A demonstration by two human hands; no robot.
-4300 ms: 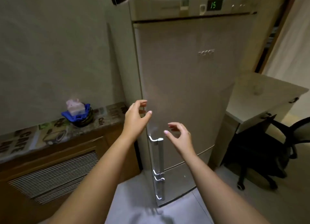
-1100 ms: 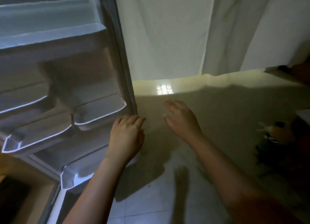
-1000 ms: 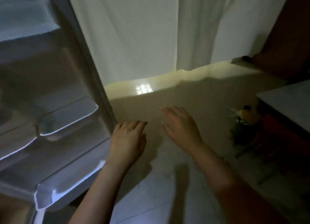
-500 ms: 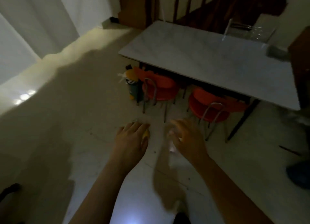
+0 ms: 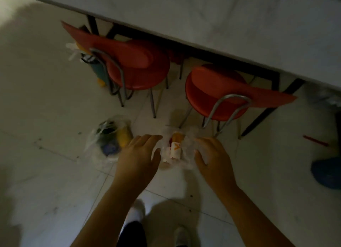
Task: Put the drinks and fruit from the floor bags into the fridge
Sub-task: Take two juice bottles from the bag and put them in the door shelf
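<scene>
Two clear plastic bags lie on the pale tiled floor. The left bag [image 5: 108,141] holds a yellow item, a dark green one and a blue one. The right bag [image 5: 186,147] holds a white and orange drink carton [image 5: 175,148]. My left hand [image 5: 138,161] hovers, fingers spread, just left of the right bag and holds nothing. On that bag's right side, my right hand [image 5: 214,160] is also spread, its fingertips over or against the plastic. The fridge is out of view.
Two red chairs [image 5: 134,63] [image 5: 217,91] with metal legs stand tucked under a grey marble table [image 5: 221,19] just beyond the bags. A teal and yellow object [image 5: 97,69] stands behind the left chair. A blue object [image 5: 328,172] lies at the right edge. My feet [image 5: 136,213] are below.
The fridge door was opened, then the view swung from the fridge to the table and down to the floor. Both hands now reach low around the right bag.
</scene>
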